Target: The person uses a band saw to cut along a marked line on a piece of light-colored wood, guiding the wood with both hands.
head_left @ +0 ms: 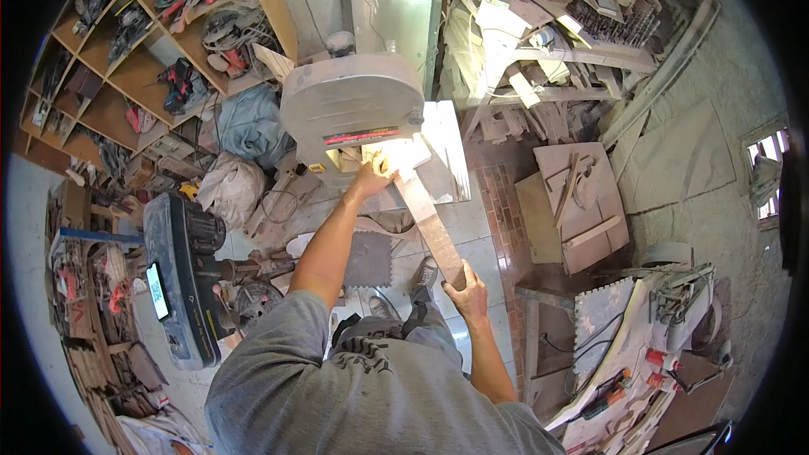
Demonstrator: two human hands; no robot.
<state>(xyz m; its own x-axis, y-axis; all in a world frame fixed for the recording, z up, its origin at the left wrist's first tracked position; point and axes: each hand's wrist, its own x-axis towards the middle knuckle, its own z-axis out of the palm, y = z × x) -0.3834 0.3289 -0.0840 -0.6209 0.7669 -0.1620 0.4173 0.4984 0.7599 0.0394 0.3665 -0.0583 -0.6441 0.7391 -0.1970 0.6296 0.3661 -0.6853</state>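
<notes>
A long, flat wooden board (431, 229) slants from the lit table (451, 164) of a grey bandsaw (352, 105) back toward my body. My right hand (466, 291) grips its near end, with the thumb lying over the top. Close under the saw's rounded upper housing, my left hand (373, 177) has its fingers bent against the left side of the board's far end. Strong lamp glare washes out that spot, and I cannot make out the blade.
A drill press (181, 278) with a lit phone (158, 291) on it stands at left. Tool shelves (126, 59) fill the upper left. On the right are stacked panels (581, 202) and a cluttered bench (624, 354). Wood offcuts (581, 17) lie piled behind, beside a framed mirror (393, 17).
</notes>
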